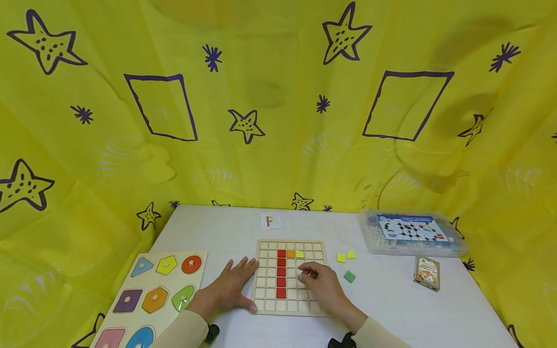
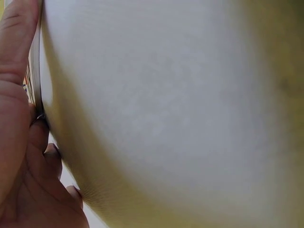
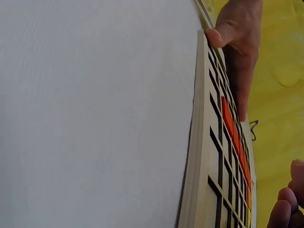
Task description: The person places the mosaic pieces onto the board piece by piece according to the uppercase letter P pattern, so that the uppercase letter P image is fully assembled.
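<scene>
A wooden grid board point(image 1: 290, 309) lies on the white table. One column of it holds red square tiles point(image 1: 281, 272); an orange tile point(image 1: 290, 253) and a yellow piece point(image 1: 299, 253) sit beside the top red one. My left hand point(image 1: 228, 287) rests at the board's left edge, fingers spread and thumb by the near corner. Over the right part of the grid hovers my right hand point(image 1: 324, 287), fingers loosely curved, with a gap between thumb and index finger and no piece showing there. In the right wrist view its fingertips point(image 3: 287, 199) appear at the lower right.
Right of the board lie two yellow pieces point(image 1: 341, 258) and a green tile point(image 1: 349, 276). A pattern card point(image 1: 271, 221) lies behind it. Farther right are a clear plastic box point(image 1: 411, 234) and a small card box point(image 1: 427, 273). A shape puzzle board point(image 1: 145, 285) lies at left.
</scene>
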Tool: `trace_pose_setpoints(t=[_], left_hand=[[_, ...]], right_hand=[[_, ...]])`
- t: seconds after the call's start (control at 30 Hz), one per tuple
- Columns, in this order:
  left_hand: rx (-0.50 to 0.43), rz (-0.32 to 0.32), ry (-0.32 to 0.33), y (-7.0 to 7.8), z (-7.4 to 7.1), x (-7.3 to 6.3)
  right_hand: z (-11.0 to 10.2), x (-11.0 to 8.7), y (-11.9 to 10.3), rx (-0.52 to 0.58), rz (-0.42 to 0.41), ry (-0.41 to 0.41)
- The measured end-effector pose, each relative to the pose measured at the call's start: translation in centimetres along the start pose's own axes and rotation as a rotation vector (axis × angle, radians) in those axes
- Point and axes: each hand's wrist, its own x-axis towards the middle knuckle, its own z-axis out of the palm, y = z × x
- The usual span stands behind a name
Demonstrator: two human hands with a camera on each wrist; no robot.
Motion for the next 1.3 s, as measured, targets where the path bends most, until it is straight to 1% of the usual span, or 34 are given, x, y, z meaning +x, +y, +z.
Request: trace_pose_setpoints(t=[0.13, 0.27, 0.43, 0.57, 0.8, 0.87, 1.2, 1.3], left_hand=[[0.001, 0.007, 0.005, 0.0, 0.0, -0.1], [0.003, 0.010, 0.007, -0.2, 0.1, -0.1], [-0.001, 0.012, 0.007, -0.3, 0.1, -0.1], [-0.005, 0.011, 0.008, -0.3, 0.1, -0.1], [-0.002, 0.025, 0.013, -0.2, 0.0, -0.2], [-0.003, 0.029, 0.015, -0.2, 0.0, -0.2], [-0.008, 0.020, 0.004, -0.1, 0.0, -0.2], [-0.007, 0.018, 0.002, -0.1, 0.0, -0.2]], right_hand=[[-1.3, 0.4, 0.2, 0.026, 0.039, 0.053], [-2.9, 0.8, 0.8, 0.013, 0.055, 0.101], [-4.7, 1.2, 1.8, -0.062, 0.060, 0.164], [-6.0, 1.4, 2.7, -0.105, 0.074, 0.193], [-8.1, 0.9, 3.9, -0.107, 0.137, 0.201], [-8.6, 0.7, 4.3, -0.125, 0.156, 0.200], [-10.1, -0.5, 6.1, -0.220, 0.201, 0.163], [-10.3, -0.8, 6.5, -0.234, 0.211, 0.143]])
